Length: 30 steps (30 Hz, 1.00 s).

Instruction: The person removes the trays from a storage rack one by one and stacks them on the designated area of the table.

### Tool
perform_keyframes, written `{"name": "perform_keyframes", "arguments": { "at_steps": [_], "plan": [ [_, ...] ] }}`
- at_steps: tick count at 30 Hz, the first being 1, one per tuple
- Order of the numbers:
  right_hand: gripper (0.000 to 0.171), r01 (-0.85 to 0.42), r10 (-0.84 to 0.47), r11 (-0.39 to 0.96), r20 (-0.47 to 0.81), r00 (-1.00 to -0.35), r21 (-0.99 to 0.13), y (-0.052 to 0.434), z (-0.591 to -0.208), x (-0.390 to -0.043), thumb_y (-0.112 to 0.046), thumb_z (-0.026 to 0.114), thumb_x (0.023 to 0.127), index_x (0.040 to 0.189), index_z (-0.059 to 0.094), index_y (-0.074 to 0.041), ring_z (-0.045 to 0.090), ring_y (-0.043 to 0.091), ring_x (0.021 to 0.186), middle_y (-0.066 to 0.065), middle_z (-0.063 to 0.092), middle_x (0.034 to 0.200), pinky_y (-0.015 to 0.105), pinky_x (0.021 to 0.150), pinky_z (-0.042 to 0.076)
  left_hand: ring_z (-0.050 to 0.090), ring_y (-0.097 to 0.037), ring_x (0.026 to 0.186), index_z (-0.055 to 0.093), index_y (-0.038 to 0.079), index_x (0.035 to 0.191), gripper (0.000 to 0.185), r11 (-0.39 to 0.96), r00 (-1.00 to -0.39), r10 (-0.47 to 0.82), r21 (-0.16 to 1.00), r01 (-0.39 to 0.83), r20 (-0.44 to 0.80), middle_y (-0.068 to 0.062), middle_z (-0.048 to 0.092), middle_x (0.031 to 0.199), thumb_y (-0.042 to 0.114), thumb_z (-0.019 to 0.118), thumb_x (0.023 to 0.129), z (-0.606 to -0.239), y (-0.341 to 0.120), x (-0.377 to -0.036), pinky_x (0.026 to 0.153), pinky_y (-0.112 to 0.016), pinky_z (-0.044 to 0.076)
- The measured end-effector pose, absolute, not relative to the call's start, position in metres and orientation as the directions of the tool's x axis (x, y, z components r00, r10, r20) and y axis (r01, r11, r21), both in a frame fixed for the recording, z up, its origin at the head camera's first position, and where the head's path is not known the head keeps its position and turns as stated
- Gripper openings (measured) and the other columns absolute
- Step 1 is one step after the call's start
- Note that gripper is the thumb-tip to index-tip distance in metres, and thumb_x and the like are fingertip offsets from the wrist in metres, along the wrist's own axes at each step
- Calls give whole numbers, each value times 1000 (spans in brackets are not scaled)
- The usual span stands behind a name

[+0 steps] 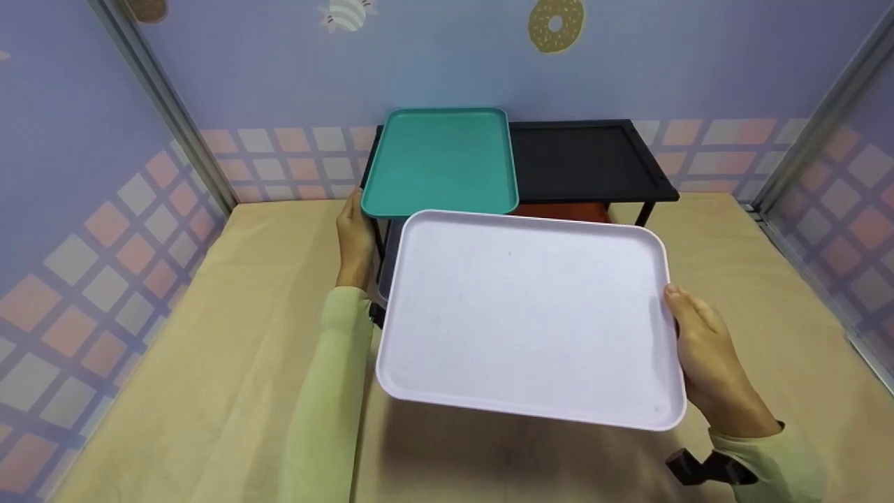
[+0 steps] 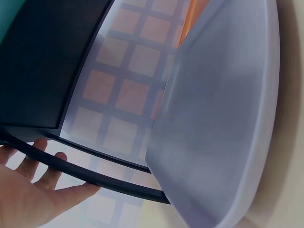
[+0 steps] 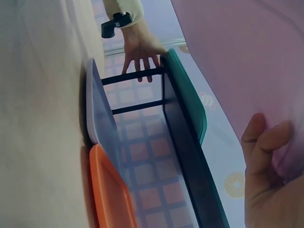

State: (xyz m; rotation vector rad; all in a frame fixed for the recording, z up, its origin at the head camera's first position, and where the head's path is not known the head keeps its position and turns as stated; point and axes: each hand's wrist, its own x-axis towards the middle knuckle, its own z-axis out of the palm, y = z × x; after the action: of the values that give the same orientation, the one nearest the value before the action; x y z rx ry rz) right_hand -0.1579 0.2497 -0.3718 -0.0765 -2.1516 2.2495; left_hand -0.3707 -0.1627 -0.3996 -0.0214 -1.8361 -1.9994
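Note:
A pale lilac rectangular tray (image 1: 531, 318) is held above the table, tilted, by my right hand (image 1: 712, 356). The thumb lies on its right rim, and curled fingers show against its underside in the right wrist view. My left hand (image 1: 355, 241) rests at the left side of a black rack (image 1: 580, 161), its spread, fairly straight fingers touching a rack leg (image 2: 109, 181). On the rack's left half lies a teal tray (image 1: 443, 161). Beneath the top are a greyish-lilac tray (image 2: 213, 104) on the left and an orange tray (image 3: 111, 190) on the right.
A beige-covered table (image 1: 230, 349) lies under everything. Blue walls with a pink and white check band (image 1: 300, 164) enclose the back and sides. Metal corner posts (image 1: 167, 105) stand at the left and right. The held tray hides much of the rack's lower front.

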Motion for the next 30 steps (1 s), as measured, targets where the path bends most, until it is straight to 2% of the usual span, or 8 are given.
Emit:
{"name": "perform_keyframes", "arguments": {
  "at_steps": [5,11,23,30],
  "plan": [
    [49,10,42,-25,-11,-999,-1000,250,-376,-158,-45,42,109,124,48,1,68,15,75,2,65,89,33,65,61,36,-24,151,42,-2,153,50,-25,-905,-303,947,321,299,-16,44,158,28,35,114,-400,-163,-372,121,-25,33],
    [52,17,20,7,-17,-1000,-1000,251,-382,-158,-46,39,110,128,44,3,67,14,79,3,63,93,32,68,61,33,-25,153,39,-2,155,52,7,-908,-299,952,306,294,-16,40,161,29,35,114,-399,-164,-372,123,-26,30],
    [57,85,16,45,-84,-996,-995,250,-396,-160,-49,39,109,134,43,2,66,14,81,2,62,95,33,71,60,39,-26,149,42,-3,153,51,7,-897,-313,945,326,311,-17,47,156,28,36,113,-398,-163,-372,121,-27,34],
    [58,99,5,56,-99,-995,-993,249,-407,-160,-48,36,110,138,42,3,66,14,83,3,63,96,33,72,60,36,-26,151,39,-5,154,52,24,-902,-307,950,311,303,-18,44,158,29,36,113,-398,-164,-371,122,-27,32]
  ]
}}
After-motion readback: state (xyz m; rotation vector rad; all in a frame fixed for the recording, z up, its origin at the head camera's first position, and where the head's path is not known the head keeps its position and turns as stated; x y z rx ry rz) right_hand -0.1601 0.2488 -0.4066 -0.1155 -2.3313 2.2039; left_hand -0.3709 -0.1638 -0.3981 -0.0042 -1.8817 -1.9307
